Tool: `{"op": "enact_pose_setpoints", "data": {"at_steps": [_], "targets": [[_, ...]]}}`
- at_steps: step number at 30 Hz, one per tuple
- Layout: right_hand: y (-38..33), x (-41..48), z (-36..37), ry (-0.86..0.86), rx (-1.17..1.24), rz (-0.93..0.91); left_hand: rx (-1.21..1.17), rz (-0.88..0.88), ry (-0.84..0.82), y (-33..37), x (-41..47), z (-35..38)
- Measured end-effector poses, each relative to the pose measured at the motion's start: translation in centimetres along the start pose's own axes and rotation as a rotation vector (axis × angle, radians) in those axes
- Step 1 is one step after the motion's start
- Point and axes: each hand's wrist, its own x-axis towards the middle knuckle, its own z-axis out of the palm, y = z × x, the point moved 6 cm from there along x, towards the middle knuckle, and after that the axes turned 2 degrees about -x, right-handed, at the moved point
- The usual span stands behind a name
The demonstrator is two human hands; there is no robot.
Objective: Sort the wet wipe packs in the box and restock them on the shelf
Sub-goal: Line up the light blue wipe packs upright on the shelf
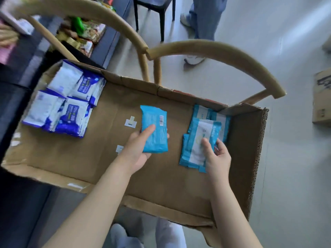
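Observation:
A shallow cardboard box (111, 154) rests on a wooden chair. My left hand (138, 149) grips a light-blue wet wipe pack (155, 127) held above the box's middle, its back with a barcode facing up. My right hand (215, 154) pinches the top pack of a light-blue and white stack (198, 145) in the box's right part. More light-blue packs (213, 115) lie behind that stack against the far wall. Several dark-blue and white packs (68, 101) are piled in the box's left end.
The chair's curved back rail (223, 52) arcs behind the box. A dark shelf unit (93, 38) with snack packets stands at upper left. Another person's legs and shoes (195, 58) are on the floor beyond, near a black chair (161, 15). A second cardboard box (322, 99) sits far right.

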Motion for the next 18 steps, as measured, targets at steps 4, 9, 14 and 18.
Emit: {"op": "enact_pose_setpoints", "data": {"at_steps": [4,9,14,18], "targets": [[-5.0,-9.1,3.9,-0.172,0.043,-0.094,-0.061,0.110,-0.166,4.4,-10.6,-2.7],[-10.3,-22.9,8.4,-0.341,0.086,-0.148,-0.122,0.241,-0.083,9.4,-25.4,-7.9],[-13.8,-34.6,13.9,-0.550,0.025,-0.155,-0.120,0.320,0.032,11.9,-38.4,-12.6],[-16.6,-41.1,18.7,-0.755,-0.034,-0.220,-0.267,0.444,0.116,12.5,-45.3,-16.1]]}}
